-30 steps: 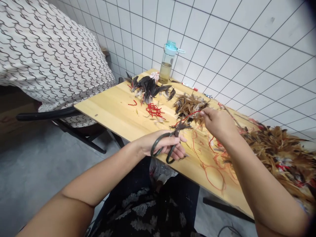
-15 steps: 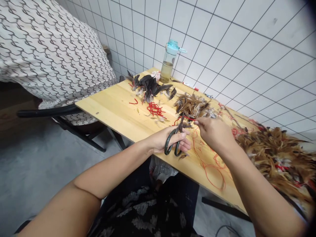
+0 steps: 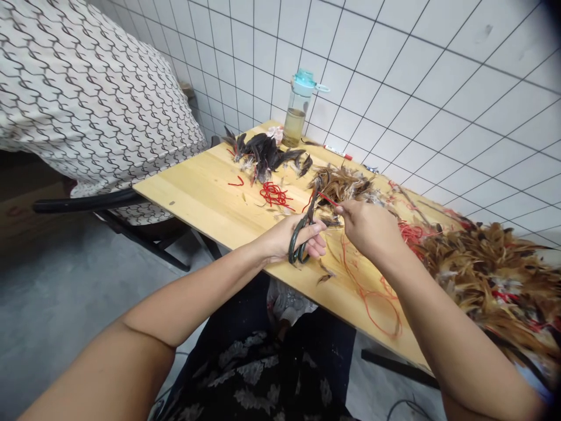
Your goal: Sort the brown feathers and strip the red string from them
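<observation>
Dark-handled scissors (image 3: 300, 240) are in my left hand (image 3: 280, 237), which is closed round them over the table, blades pointing away from me. A red cord (image 3: 328, 200) runs from the blade tips to my right hand (image 3: 370, 228), where thumb and finger pinch it. The blades look nearly closed at the cord; whether it is cut through I cannot tell. Just beyond the hands is a pile of brown feathers (image 3: 344, 182). Left of the scissors lies a tangle of red cord (image 3: 274, 194), with a short red piece (image 3: 236, 182) beside it.
Black feathers (image 3: 265, 153) lie at the far left of the wooden table (image 3: 197, 216), near a water bottle (image 3: 295, 114) and a marker (image 3: 337, 152). A large heap of brown feathers (image 3: 504, 269) covers the right side. Thin orange-red string (image 3: 372, 324) loops near the front edge.
Both hands have shifted slightly left and away from me. The scissor handles have come closer together, and the blades have closed at the red cord.
</observation>
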Tool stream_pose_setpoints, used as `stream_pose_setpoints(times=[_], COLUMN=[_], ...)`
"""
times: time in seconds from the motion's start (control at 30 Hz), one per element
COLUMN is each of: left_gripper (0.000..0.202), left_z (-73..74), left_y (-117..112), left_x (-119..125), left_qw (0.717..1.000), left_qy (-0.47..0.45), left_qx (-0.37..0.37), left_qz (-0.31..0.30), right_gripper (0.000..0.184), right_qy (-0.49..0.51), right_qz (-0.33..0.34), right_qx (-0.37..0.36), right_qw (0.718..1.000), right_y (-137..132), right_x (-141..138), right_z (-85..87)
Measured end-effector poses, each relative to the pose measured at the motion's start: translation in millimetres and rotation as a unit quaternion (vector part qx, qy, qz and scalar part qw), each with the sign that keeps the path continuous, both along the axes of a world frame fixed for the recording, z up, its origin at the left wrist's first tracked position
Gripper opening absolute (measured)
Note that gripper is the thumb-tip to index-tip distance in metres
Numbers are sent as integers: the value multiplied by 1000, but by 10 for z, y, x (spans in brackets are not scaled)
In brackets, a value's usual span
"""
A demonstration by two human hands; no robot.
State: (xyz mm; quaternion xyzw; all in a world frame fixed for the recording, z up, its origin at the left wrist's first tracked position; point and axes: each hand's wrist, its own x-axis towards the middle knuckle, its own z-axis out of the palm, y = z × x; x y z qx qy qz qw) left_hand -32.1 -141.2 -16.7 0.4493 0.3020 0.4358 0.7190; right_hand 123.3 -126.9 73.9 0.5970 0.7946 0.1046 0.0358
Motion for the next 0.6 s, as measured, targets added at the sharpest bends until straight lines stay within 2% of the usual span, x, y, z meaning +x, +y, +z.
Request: stream_pose_setpoints(times=[0.13, 0.23, 0.33, 0.43, 0.6], left_gripper=[31, 35, 39, 40, 44], left_z=[73, 100, 86, 57, 78], left_y=[151, 290, 392, 419, 304], left_x=[-105, -257, -435, -551, -441], left_qw=[996, 989, 983, 979, 985], left_qy=[3, -42, -99, -118, -98], left_qx=[7, -10, -48, -61, -17], left_qz=[93, 141, 146, 155, 144], right_gripper=[38, 37, 36, 35, 36], right_qy=[12, 18, 29, 42, 56], right_qz=[4, -9, -16, -21, -17], right_qx=[5, -5, -19, -24, -23], right_qw=[1000, 1000, 999, 999, 998], right_y=[89, 149, 198, 232, 233], right_x=[-61, -95, -98, -87, -135], right_z=[-18, -39, -59, -69, -56])
